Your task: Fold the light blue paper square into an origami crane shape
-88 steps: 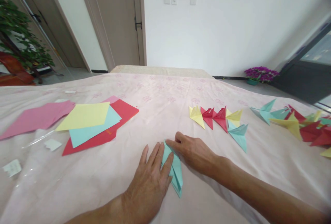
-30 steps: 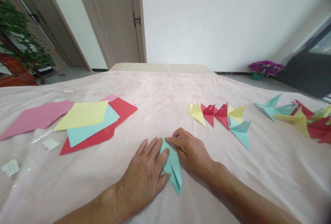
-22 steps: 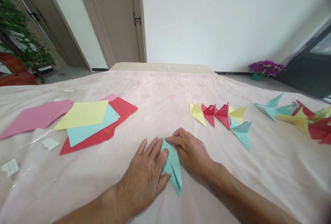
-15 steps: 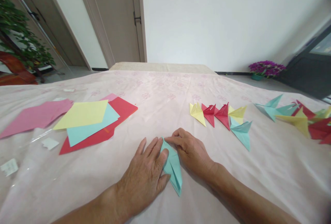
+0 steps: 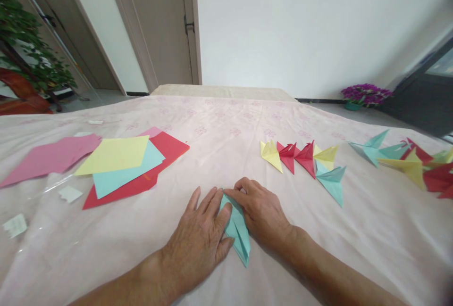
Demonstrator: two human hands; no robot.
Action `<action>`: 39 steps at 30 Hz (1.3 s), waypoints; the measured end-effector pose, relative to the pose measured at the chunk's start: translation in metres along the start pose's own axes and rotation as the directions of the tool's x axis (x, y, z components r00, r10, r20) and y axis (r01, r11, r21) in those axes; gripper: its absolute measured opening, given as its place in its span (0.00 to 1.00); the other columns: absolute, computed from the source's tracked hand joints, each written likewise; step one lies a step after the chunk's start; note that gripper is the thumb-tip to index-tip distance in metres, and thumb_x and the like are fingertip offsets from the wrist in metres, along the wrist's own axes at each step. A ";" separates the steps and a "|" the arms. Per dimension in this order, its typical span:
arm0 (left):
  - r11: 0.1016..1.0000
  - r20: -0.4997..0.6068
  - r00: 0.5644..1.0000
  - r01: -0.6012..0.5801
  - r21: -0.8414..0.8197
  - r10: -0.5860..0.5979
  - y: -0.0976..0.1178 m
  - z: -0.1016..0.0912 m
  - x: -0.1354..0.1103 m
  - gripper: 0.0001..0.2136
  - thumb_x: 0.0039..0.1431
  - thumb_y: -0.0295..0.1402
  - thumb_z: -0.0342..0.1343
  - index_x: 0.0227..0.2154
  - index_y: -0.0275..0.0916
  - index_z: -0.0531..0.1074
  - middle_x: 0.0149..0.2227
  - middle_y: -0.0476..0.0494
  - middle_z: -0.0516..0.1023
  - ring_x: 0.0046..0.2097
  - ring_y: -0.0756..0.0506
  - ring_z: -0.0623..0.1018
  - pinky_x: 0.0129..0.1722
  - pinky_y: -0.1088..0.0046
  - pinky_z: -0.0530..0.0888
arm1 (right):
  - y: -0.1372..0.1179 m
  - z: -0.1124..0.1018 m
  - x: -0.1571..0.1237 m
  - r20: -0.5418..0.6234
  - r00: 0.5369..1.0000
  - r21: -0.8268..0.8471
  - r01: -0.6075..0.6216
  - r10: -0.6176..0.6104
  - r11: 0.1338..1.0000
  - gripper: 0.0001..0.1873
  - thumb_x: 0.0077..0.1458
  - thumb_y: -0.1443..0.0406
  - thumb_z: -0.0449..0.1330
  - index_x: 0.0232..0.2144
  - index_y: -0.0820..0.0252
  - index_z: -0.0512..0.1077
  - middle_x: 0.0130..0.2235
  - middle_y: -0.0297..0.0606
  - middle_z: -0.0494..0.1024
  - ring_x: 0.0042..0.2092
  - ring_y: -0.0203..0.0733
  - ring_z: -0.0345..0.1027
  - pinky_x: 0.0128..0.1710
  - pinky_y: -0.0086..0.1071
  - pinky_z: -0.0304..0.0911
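A piece of folded turquoise origami paper (image 5: 238, 226) lies on the tablecloth in front of me, its narrow end pointing towards me. My left hand (image 5: 200, 230) rests flat across its left side, fingers stretched out and thumb lying on the paper. At the upper tip, my right hand (image 5: 264, 207) is curled, with its index finger and thumb closed at the paper's edge. That tip is mostly hidden by fingers. To the right stand finished paper cranes: a yellow one (image 5: 271, 156), red ones (image 5: 306, 157) and a turquoise one (image 5: 331, 182).
Loose sheets lie at the left: pink (image 5: 53, 157), yellow (image 5: 113, 155), turquoise (image 5: 123, 178) and red (image 5: 170, 148). White scraps (image 5: 71, 194) and clear plastic (image 5: 46, 221) are near them. More folded cranes (image 5: 410, 167) cluster at the far right. A pink-patterned tablecloth (image 5: 219, 145) covers the table.
Both hands stay at the turquoise paper. My right index finger and knuckles have shifted very slightly down at the upper tip. The whole view has moved a little.
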State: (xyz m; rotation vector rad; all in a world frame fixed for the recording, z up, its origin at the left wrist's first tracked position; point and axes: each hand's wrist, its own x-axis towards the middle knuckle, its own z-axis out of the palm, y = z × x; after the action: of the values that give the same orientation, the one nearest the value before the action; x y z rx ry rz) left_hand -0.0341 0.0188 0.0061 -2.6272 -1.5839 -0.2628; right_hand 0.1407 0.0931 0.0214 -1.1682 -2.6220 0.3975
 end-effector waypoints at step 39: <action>0.998 0.048 0.999 0.020 -0.064 -0.017 -0.006 -0.002 0.000 0.24 0.64 0.47 0.50 0.57 0.39 0.64 0.65 0.29 0.61 0.68 0.34 0.57 0.65 0.41 0.52 | 0.001 0.003 0.002 0.002 0.999 -0.092 0.037 -0.037 0.995 0.19 0.63 0.71 0.53 0.52 0.48 0.71 0.44 0.38 0.72 0.41 0.41 0.65 0.38 0.31 0.57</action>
State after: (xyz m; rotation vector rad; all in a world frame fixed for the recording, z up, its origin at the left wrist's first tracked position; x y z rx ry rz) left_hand -0.0396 0.0216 0.0076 -2.6880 -1.6424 -0.2587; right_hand 0.1391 0.0944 0.0190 -1.1450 -2.6841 0.2724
